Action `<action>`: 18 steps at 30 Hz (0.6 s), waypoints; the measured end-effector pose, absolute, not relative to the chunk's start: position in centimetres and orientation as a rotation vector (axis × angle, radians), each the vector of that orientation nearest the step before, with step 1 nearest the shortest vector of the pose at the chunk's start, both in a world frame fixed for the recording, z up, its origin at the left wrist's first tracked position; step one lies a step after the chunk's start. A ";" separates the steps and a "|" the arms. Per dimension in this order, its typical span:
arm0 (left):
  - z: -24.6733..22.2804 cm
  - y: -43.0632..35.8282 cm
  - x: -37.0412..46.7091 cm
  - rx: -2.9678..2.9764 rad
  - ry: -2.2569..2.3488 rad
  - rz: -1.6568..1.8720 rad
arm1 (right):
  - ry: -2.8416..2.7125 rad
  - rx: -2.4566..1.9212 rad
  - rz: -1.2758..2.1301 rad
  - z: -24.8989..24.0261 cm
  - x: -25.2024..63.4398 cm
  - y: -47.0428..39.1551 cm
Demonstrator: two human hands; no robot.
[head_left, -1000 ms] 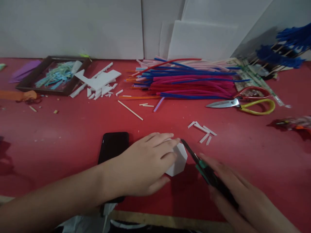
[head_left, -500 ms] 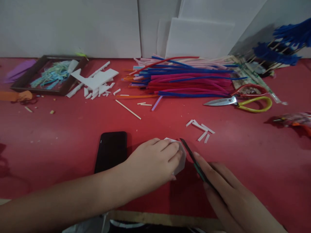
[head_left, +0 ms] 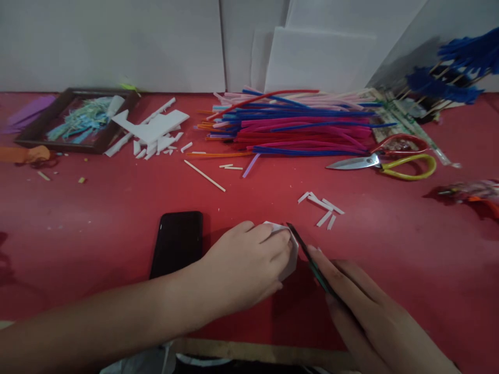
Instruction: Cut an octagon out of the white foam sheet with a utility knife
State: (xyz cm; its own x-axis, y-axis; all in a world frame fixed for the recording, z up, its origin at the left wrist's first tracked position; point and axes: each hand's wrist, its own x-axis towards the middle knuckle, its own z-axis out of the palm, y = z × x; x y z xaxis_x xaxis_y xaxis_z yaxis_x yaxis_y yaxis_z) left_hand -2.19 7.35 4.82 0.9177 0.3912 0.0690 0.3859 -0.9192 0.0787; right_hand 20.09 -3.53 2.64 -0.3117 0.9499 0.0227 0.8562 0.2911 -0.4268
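Note:
My left hand is closed on a small white many-sided foam piece at the front middle of the red table. Its fingers cover most of the piece, so only the top and right edges show. My right hand grips a craft knife with a dark blade and a green part on its handle. The blade points up and left, its tip beside the piece's upper right edge; whether it touches I cannot tell. Beyond the blade lie several thin white offcuts.
A black phone lies left of my hands. Farther back are scissors, a pile of coloured pipe cleaners, white foam scraps and a dark-framed tray. A thin wooden stick lies mid-table. White panels stand behind.
The knife blade has come slightly left, closer to the white piece's right edge. The fingers of my left hand have shifted a little on the piece.

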 end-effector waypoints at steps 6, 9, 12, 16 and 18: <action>4.8 7.4 -2.1 3.011 0.611 0.137 | -2.316 -1.658 0.465 2.7 20.2 -3.7; 4.8 7.4 -2.2 3.000 0.614 0.118 | -2.315 -1.639 0.476 2.7 20.2 -3.8; 4.9 7.4 -2.1 2.998 0.612 0.104 | -2.298 -1.637 0.490 2.6 20.2 -3.7; 5.0 7.3 -2.0 2.997 0.617 0.092 | -2.308 -1.646 0.493 2.6 20.2 -3.6; 5.0 7.3 -1.9 2.992 0.630 0.085 | -2.322 -1.632 0.460 2.6 20.2 -3.5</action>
State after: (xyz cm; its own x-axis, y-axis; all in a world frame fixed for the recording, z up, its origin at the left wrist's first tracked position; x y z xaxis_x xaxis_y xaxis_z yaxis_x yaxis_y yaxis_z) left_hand -1.94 7.33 5.00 0.9138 0.4045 0.0371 0.3999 -0.9119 0.0919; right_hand 20.20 -3.46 2.64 -0.3316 0.9428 0.0344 0.8586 0.3167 -0.4031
